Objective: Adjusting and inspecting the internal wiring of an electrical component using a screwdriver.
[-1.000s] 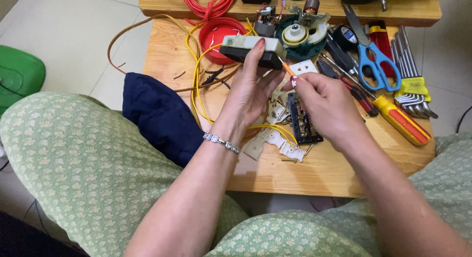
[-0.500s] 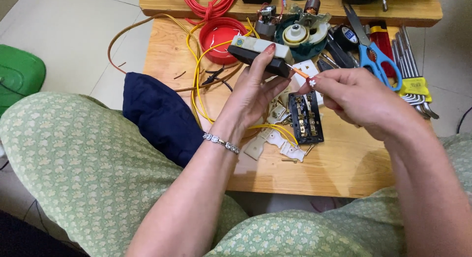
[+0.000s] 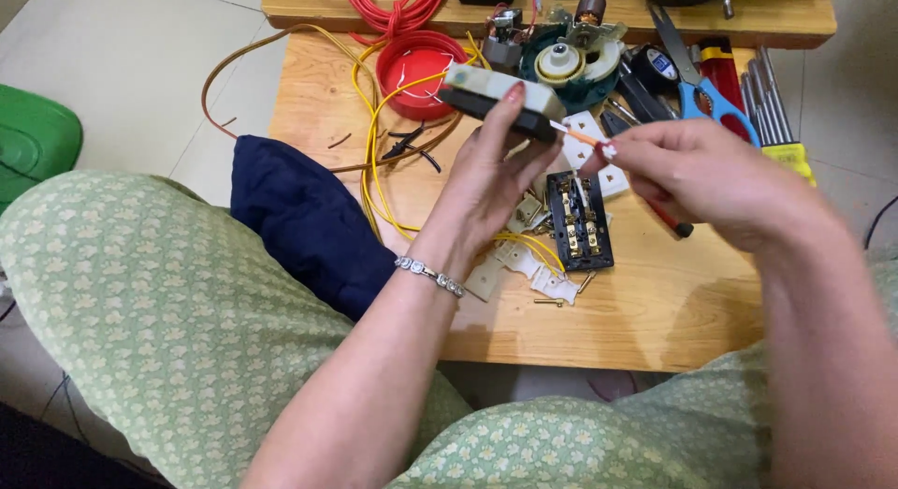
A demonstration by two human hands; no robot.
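The left hand (image 3: 491, 175) has its grip closed around a small cream-and-black switch block (image 3: 500, 101), lifted above the far middle of the wooden bench (image 3: 673, 311), while the right hand (image 3: 711, 175) pinches a thin orange-tipped wire end (image 3: 580, 133) between thumb and fingertips, its tip just touching the block's right end. Under the hands lie a black terminal plate with brass contacts (image 3: 580, 219), loose cream plastic parts (image 3: 524, 269) and a coil of yellow wire (image 3: 383, 161), all crowding the space beneath the wrists. Behind the block sit a red lid (image 3: 416, 63), a green motor housing (image 3: 566, 54), blue-handled scissors (image 3: 697, 77) and a row of screwdrivers (image 3: 772, 110), so the far side is hemmed in. A dark blue cloth (image 3: 309, 222) lies against the bench's left edge, and a green object (image 3: 33, 143) rests on the floor well off to the left. Compared with half a second ago, the right hand has slid a little rightward and the block sits slightly higher; the wire end stays at the block. The near right part of the bench is bare wood up to its front edge, just above the person's green patterned knees.
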